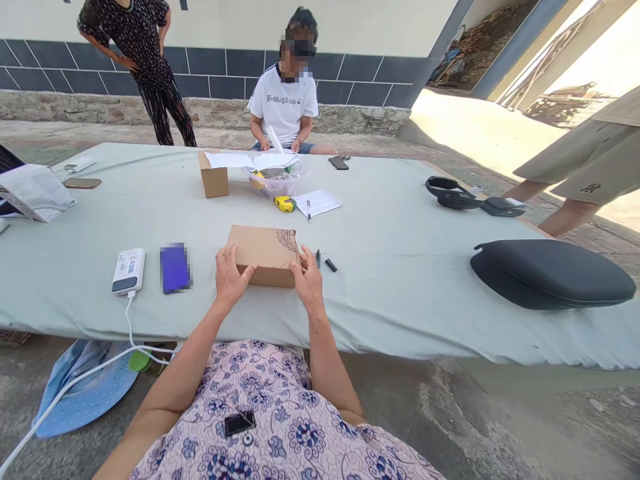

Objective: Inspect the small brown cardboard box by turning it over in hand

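At the near side of the cloth-covered desk [400,233], a brown cardboard box [261,248] sits between two bare hands. The left hand [230,279] has its grip closed on the left end, fingers along the side and thumb at the front upper edge; the right hand [309,283] grips the opposite end, its thumb near the front corner. Dark curved lines mark the top's far right corner. Just right of the right hand lie a dark pen [319,259] and a small black piece [331,265]. Left of the box are a blurred purple item [175,268] and a white power bank [129,270], a white cable [131,313] plugged into its near end. Beyond the box, a yellow tape measure [285,204] lies beside a paper sheet [327,202], near a clear plastic basin [303,180] and an upright carton [215,183]. Well to the right rest black headphones [443,193] and a large black case [550,275]. Across the desk sits a person in a white T-shirt [283,103].
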Demonstrator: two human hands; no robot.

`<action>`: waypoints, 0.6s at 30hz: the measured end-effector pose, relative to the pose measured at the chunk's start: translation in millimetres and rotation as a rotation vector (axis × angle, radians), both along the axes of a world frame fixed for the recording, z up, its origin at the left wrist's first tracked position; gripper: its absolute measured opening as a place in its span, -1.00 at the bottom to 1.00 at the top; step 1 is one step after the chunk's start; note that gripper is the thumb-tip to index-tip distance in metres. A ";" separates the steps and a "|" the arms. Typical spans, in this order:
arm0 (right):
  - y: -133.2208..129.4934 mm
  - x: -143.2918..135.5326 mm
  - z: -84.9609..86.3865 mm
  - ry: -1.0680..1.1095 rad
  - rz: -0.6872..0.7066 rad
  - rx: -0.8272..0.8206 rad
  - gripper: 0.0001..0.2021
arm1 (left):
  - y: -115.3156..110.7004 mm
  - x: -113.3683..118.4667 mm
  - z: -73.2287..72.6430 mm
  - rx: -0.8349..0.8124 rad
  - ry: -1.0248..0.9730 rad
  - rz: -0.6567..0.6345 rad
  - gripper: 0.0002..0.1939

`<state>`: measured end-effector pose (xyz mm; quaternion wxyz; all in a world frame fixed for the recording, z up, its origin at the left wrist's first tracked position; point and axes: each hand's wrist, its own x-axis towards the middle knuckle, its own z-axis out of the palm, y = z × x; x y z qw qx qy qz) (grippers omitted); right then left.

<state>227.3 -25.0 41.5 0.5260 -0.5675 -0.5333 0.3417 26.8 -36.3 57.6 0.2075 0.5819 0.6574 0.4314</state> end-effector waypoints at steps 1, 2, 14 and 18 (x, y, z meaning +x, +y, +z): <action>1.1 2.3 0.0 0.044 0.007 -0.018 -0.36 | 1.6 -1.7 3.2 -0.009 -0.016 -0.013 -0.25; 2.3 3.9 -0.1 0.075 0.011 -0.030 -0.36 | 3.8 -4.1 6.5 -0.017 -0.030 -0.026 -0.23; 15.3 16.4 -8.1 0.217 0.118 -0.060 -0.28 | 23.6 -25.1 16.7 -0.190 -0.156 -0.054 0.08; 17.8 22.1 -17.7 0.259 0.195 -0.038 -0.33 | 22.0 -28.2 15.8 -0.154 -0.121 -0.103 -0.01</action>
